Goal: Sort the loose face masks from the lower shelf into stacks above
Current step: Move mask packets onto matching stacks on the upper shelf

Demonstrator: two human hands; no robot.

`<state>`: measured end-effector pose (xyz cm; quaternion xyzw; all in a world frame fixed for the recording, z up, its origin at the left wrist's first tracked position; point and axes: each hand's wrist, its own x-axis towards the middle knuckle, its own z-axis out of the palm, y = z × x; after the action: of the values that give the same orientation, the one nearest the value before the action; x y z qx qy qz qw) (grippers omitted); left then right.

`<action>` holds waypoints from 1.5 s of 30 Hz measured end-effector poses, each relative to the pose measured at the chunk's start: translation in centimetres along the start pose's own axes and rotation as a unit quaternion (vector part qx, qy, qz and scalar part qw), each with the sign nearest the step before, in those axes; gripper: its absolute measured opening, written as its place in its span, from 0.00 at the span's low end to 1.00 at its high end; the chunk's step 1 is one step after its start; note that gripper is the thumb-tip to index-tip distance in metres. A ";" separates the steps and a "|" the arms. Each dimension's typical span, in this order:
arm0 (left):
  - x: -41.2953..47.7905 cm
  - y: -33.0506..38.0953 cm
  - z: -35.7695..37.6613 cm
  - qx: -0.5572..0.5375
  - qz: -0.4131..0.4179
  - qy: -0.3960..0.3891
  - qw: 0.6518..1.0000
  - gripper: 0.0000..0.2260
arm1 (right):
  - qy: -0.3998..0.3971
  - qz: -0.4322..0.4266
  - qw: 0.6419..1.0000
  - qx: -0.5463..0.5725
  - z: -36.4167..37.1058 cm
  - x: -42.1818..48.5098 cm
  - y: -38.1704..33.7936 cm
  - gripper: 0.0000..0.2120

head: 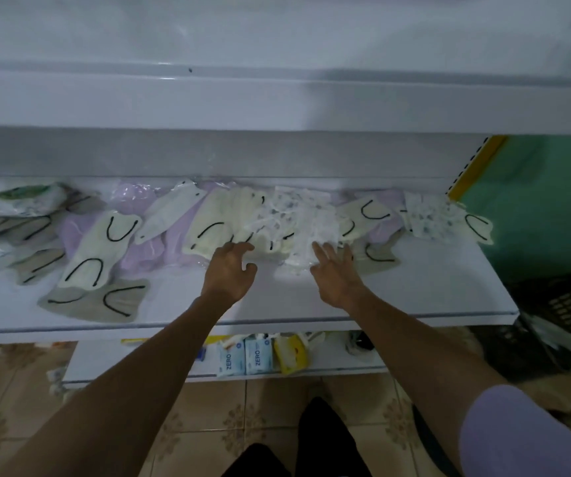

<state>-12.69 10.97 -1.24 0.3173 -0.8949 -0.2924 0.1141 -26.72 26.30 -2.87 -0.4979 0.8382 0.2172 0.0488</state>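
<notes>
Loose packaged face masks lie scattered along a white shelf (415, 290). Cream masks with black ear loops (101, 249) and grey ones (105, 301) sit at the left, lilac packs (146, 249) behind them, and white patterned masks (298, 218) in the middle. More patterned masks (428, 215) lie at the right. My left hand (230, 270) hovers with loosely curled fingers at the edge of a cream mask (208, 232), holding nothing. My right hand (335, 273) lies with spread fingers on a white wrapped mask (306, 247). The shelf above (277, 105) is white and bare.
Below the mask shelf, a lower shelf holds blue-and-white ZERO packs (244, 356) and a yellow pack (291, 352). A dark plastic basket (566, 304) stands on the floor at the right, beside a green wall. The floor is tiled.
</notes>
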 end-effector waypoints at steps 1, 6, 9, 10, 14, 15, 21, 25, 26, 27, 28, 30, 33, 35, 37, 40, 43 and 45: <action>0.5 0.1 0.3 0.001 -0.005 0.001 1.000 0.17 | -0.004 0.001 1.000 0.008 0.1 0.5 0.2 0.21; 1.4 1.3 1.2 0.023 -0.009 -0.017 1.000 0.16 | 0.158 0.011 0.973 0.170 -1.8 1.5 2.0 0.13; 2.2 2.3 1.3 0.066 -0.001 -0.031 0.997 0.17 | 0.216 0.085 0.918 0.320 -3.7 1.9 4.9 0.11; 2.6 2.5 1.5 0.080 0.003 -0.032 0.996 0.18 | 0.232 0.113 0.890 0.377 -4.4 2.2 5.9 0.13; 3.6 2.2 2.6 0.097 -0.014 -0.023 0.995 0.21 | 0.347 0.262 0.660 0.612 -8.1 3.8 7.6 0.15; 3.7 2.1 2.9 0.091 -0.027 -0.018 0.995 0.21 | 0.343 0.287 0.599 0.664 -8.7 4.4 7.6 0.15; 4.1 1.4 3.4 0.066 -0.064 0.039 0.995 0.21 | 0.208 0.209 0.656 0.695 -6.9 8.5 6.7 0.28; 4.7 1.1 4.0 0.066 -0.060 0.032 0.995 0.21 | 0.116 0.179 0.775 0.595 -5.1 11.3 5.7 0.25; 4.8 1.0 4.2 0.075 -0.067 0.027 0.995 0.21 | 0.110 0.156 0.817 0.544 -4.6 11.9 5.5 0.24; 4.9 0.8 4.4 0.084 -0.074 0.025 0.993 0.20 | 0.109 0.129 0.857 0.487 -4.0 12.4 5.3 0.23; 4.9 0.7 4.6 0.093 -0.080 0.025 0.992 0.20 | 0.105 0.103 0.888 0.436 -3.5 12.9 5.3 0.24; 4.9 0.3 4.8 0.110 -0.094 0.026 0.989 0.20 | 0.073 0.074 0.919 0.380 -2.9 13.7 5.4 0.25; 5.1 0.3 5.0 0.127 -0.127 0.027 0.983 0.21 | 0.021 0.059 0.918 0.391 -2.5 14.3 5.6 0.29; 5.3 0.5 5.0 0.127 -0.143 0.025 0.981 0.20 | 0.014 0.074 0.888 0.453 -2.5 14.5 5.7 0.30; 5.3 0.8 5.0 0.106 -0.158 0.023 0.982 0.19 | 0.012 0.084 0.850 0.521 -2.7 14.4 5.9 0.26; 5.5 1.4 4.9 0.083 -0.149 0.029 0.985 0.18 | 0.019 0.064 0.821 0.567 -3.2 13.9 6.6 0.10; 5.5 1.9 4.9 0.094 -0.117 0.037 0.988 0.18 | 0.072 0.126 0.786 0.601 -2.9 12.9 7.6 0.07; 5.7 2.3 5.0 0.103 -0.104 0.031 0.989 0.19 | 0.077 0.199 0.761 0.613 -1.9 12.3 8.4 0.11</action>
<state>-20.22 11.01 -3.77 0.4273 -0.8786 -0.1987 0.0772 -39.84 18.99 -2.18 -0.1988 0.8735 -0.3774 0.2345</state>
